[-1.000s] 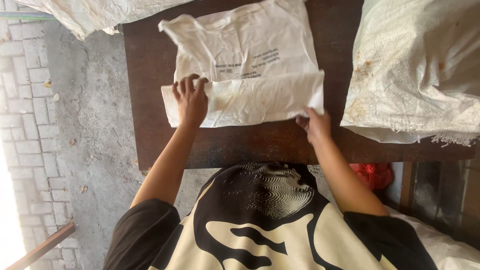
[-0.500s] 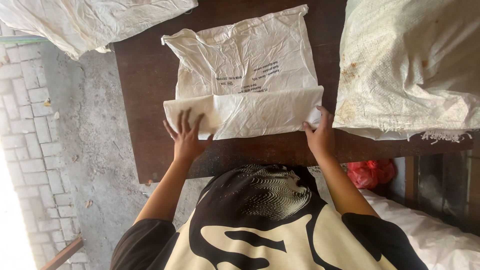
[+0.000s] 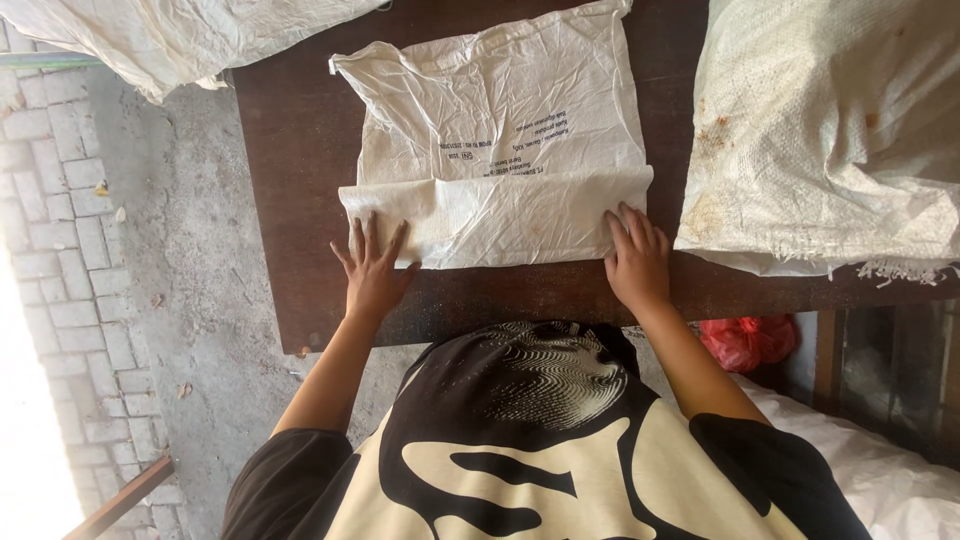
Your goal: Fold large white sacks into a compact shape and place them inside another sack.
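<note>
Since earlier frame: left hand (image 3: 375, 268) slid off sack (image 3: 500, 150) fold to its near-left corner; right hand (image 3: 636, 258) shifted onto near-right corner. Both flat, fingers spread, pressing, grasping nothing. Sack folded, mid-surface (image 3: 290, 200); fold looks set.

Upper corner of the folded sack (image 3: 500, 150) runs off the top edge. Print on it is too small to read. The stained sack (image 3: 830, 130) at right is cut by the top and right edges; the crumpled sack (image 3: 170, 35) at top left is cut off too. Far edge of the worktop (image 3: 290, 200) is out of frame. The red bag (image 3: 745, 340) below is partly hidden, probably plastic. Both palms are unseen, pressed flat; the shirt hides the worktop's near middle.
</note>
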